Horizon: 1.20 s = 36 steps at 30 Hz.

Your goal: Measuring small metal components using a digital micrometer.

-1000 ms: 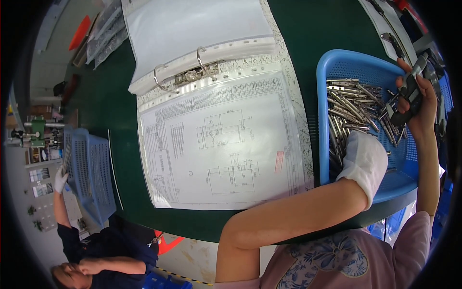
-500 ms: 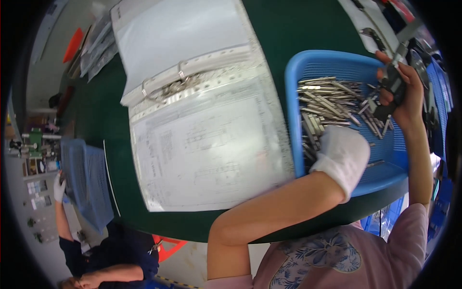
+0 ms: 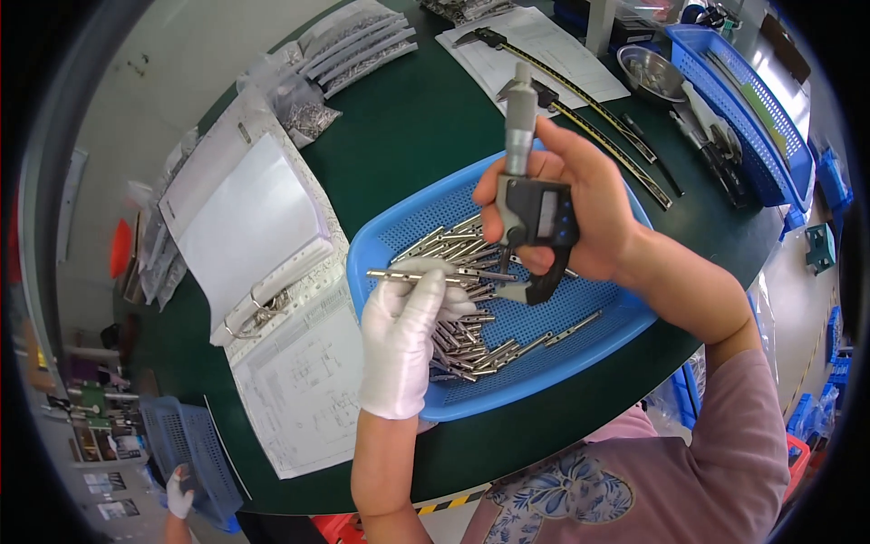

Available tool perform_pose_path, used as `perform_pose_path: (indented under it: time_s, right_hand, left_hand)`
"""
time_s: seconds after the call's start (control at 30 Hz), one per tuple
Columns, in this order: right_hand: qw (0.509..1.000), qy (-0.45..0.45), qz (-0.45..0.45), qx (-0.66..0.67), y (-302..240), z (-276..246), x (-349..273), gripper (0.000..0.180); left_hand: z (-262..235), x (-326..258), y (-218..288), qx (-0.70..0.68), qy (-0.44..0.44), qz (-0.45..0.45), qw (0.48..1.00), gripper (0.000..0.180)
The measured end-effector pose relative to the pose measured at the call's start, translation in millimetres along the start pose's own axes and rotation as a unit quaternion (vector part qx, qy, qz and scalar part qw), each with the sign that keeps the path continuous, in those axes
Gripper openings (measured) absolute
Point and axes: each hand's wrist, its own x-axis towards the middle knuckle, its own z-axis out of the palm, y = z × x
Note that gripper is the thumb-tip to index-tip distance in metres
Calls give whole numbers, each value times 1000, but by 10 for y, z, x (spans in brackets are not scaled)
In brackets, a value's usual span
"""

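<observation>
Gripped between thumb and fingers of white-gloved left hand [image 3: 397, 354]: one slim metal pin [image 3: 384, 274], above left end of blue basket [image 3: 584, 352]. Clasped in bare right hand [image 3: 594, 195]: digital micrometer [image 3: 535, 210], perhaps meeting pin's right end, view too crowded for certainty. Inside basket, mostly toward left end: loose heap of similar pins [image 3: 464, 355]. Basket placed at near edge of green table [image 3: 399, 131]. Left of basket: open ring binder [image 3: 249, 213]. Toward table's far edge: two calipers [image 3: 565, 80], partly on paper.
</observation>
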Motion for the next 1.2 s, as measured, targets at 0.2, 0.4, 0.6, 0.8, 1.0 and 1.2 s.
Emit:
perform_pose_path:
  time_s: [0.2,0.4,0.6,0.8,1.0,1.2]
  right_hand:
    - [998,-53,-8,18,42,44,-32,61]
    - [996,-81,-43,-1,46,97,-67,67]
    - [995,-100,-29,-1,64,90,-48,69]
    - [994,-96,-47,-11,98,118,-69,70]
    - [994,-100,-33,-1,89,108,-58,69]
    - [993,-108,-48,-15,94,97,-54,65]
  left_hand:
    - [-61,-53,-38,-119,-25,1,993,14]
    - [-57,-59,-46,-116,-32,-2,993,14]
    - [-14,-63,-12,-100,-16,-17,995,15]
    - [-30,-70,-8,-92,-22,-17,995,14]
    - [-9,-58,-59,-85,-26,6,996,16]
    - [18,-77,1,-72,-21,-29,997,17]
